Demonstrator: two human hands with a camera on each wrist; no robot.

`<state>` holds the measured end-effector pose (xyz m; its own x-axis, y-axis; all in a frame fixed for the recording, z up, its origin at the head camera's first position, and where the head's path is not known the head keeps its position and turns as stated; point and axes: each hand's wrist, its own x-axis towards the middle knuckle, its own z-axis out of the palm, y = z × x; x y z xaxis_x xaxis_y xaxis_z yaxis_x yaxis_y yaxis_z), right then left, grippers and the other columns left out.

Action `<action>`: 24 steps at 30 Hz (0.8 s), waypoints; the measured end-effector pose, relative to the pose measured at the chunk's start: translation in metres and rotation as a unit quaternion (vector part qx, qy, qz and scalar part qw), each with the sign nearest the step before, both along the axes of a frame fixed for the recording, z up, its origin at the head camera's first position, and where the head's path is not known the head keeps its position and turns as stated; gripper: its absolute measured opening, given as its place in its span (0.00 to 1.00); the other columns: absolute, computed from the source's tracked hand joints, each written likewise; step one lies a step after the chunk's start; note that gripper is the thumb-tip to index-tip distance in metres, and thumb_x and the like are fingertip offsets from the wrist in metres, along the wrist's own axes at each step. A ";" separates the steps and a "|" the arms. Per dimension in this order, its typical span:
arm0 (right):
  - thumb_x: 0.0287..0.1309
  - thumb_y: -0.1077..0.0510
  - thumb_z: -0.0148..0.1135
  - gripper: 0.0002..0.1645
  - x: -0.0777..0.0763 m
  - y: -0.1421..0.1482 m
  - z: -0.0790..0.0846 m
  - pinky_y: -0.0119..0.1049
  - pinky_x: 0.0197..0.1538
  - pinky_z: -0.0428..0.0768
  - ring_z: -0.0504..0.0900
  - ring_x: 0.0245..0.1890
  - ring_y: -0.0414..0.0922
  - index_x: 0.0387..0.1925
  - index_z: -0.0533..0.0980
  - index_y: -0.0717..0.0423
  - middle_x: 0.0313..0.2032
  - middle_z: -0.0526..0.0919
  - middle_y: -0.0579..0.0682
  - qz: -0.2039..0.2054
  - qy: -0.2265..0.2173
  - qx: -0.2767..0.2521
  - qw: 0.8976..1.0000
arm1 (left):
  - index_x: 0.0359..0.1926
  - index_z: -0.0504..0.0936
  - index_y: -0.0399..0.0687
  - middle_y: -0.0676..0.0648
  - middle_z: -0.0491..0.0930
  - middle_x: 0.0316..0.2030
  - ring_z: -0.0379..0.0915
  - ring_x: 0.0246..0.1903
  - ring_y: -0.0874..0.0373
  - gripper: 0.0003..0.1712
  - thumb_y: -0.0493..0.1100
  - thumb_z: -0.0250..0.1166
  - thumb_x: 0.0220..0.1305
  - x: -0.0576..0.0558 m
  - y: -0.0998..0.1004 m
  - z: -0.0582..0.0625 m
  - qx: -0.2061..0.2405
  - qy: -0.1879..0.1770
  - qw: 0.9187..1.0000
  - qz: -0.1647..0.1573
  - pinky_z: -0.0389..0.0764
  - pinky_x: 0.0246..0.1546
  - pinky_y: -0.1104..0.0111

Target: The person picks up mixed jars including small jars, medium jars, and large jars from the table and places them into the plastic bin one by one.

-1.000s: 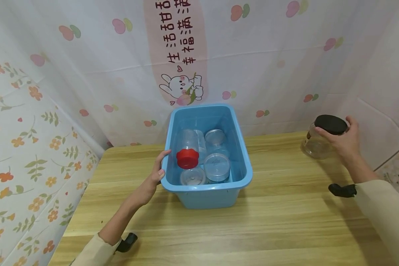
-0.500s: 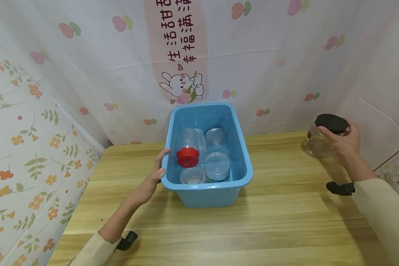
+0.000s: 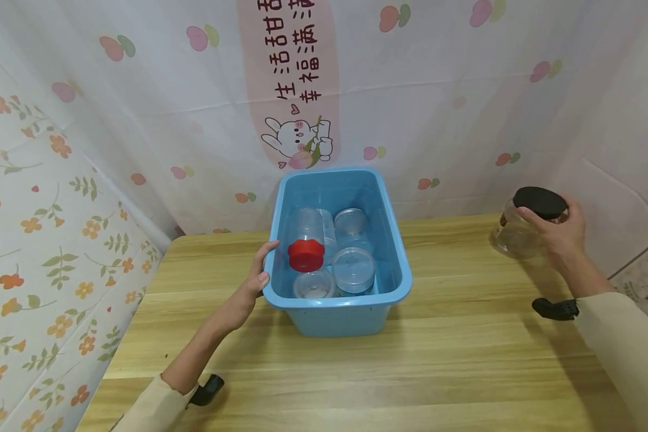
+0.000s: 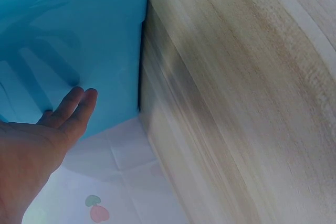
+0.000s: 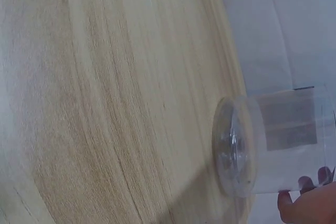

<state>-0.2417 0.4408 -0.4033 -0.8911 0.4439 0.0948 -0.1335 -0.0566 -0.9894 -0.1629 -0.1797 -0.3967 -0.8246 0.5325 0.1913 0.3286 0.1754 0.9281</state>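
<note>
A clear jar with a black lid stands at the back right of the table. My right hand grips it around the lid; in the right wrist view, the jar's clear base and fingertips beside its wall show. A blue plastic tub sits mid-table. My left hand rests at its left rim, and in the left wrist view nearly straight fingers lie against the outer wall. Inside are a clear jar with a red lid and several clear containers.
The wooden table runs up to a printed white curtain at the back. A flowered cloth hangs along the left side. Black wrist-worn pieces stick out near both sleeves.
The view shifts very slightly. Both hands, the jar and the tub stay in almost the same places.
</note>
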 end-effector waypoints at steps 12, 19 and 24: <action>0.55 0.63 0.76 0.36 0.008 0.005 0.001 0.17 0.38 0.73 0.71 0.46 0.34 0.63 0.69 0.48 0.51 0.73 0.41 0.003 0.005 0.054 0.999 | 0.79 0.41 0.64 0.41 0.34 0.77 0.43 0.71 0.32 0.34 0.54 0.36 0.76 0.000 -0.001 -0.001 -0.002 -0.002 1.000 0.001 0.64 0.57 0.32; 0.57 0.67 0.73 0.31 0.013 0.011 0.008 0.17 0.39 0.74 0.69 0.47 0.34 0.59 0.72 0.50 0.52 0.71 0.42 0.022 0.028 0.046 0.998 | 0.79 0.40 0.63 0.41 0.34 0.77 0.44 0.70 0.32 0.34 0.55 0.35 0.76 0.000 -0.001 -0.002 -0.002 -0.007 1.000 0.003 0.64 0.57 0.32; 0.57 0.69 0.72 0.31 0.016 0.011 0.016 0.17 0.39 0.75 0.68 0.48 0.35 0.61 0.73 0.53 0.53 0.69 0.42 0.031 0.040 0.052 0.997 | 0.79 0.41 0.65 0.41 0.34 0.77 0.43 0.71 0.32 0.34 0.55 0.36 0.76 0.001 -0.001 -0.001 -0.007 -0.009 1.000 0.006 0.64 0.57 0.32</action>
